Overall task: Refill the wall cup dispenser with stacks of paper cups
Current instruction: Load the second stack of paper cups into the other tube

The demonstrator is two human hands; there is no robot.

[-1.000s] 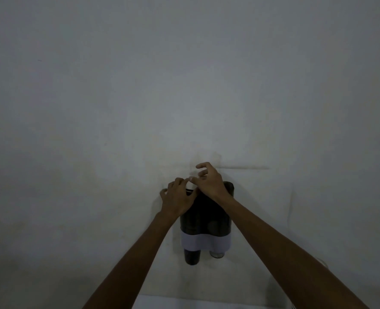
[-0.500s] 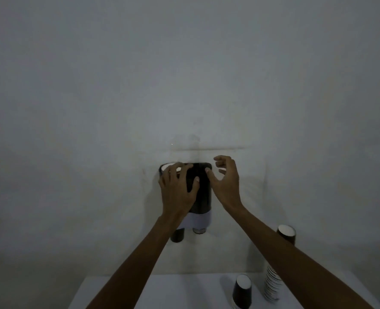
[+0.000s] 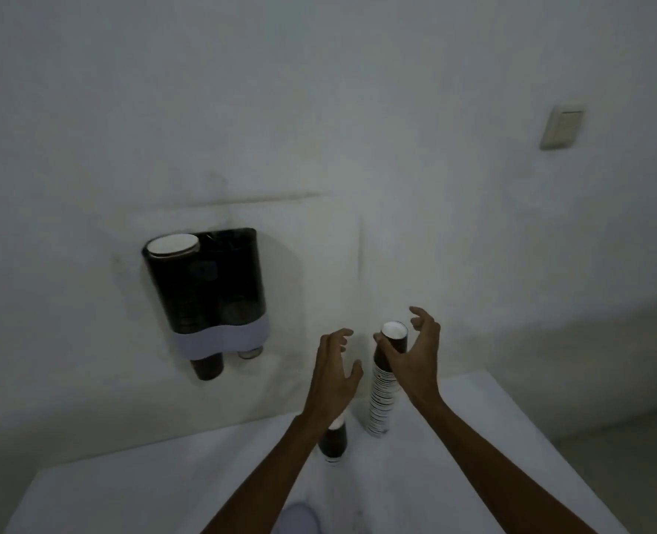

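Note:
A dark two-tube cup dispenser (image 3: 207,291) with a white band hangs on the wall at the left. Its left tube is filled to the top with a cup stack whose white inside shows (image 3: 172,244); a black cup pokes out below. A tall stack of black-and-white paper cups (image 3: 384,391) stands on the white table. My right hand (image 3: 415,352) curves around the top of that stack, fingers spread, thumb near it. My left hand (image 3: 336,375) hovers open just left of the stack. A single black cup (image 3: 333,443) stands under my left wrist.
The white table (image 3: 473,475) fills the lower frame, its right edge dropping to the floor. A light switch (image 3: 562,127) sits high on the right wall. A pale rounded object (image 3: 298,520) shows at the bottom edge.
Both hands have left the dispenser top and dropped right to the cup stack on the table. The view has swung down and right, so the dispenser now sits at the left.

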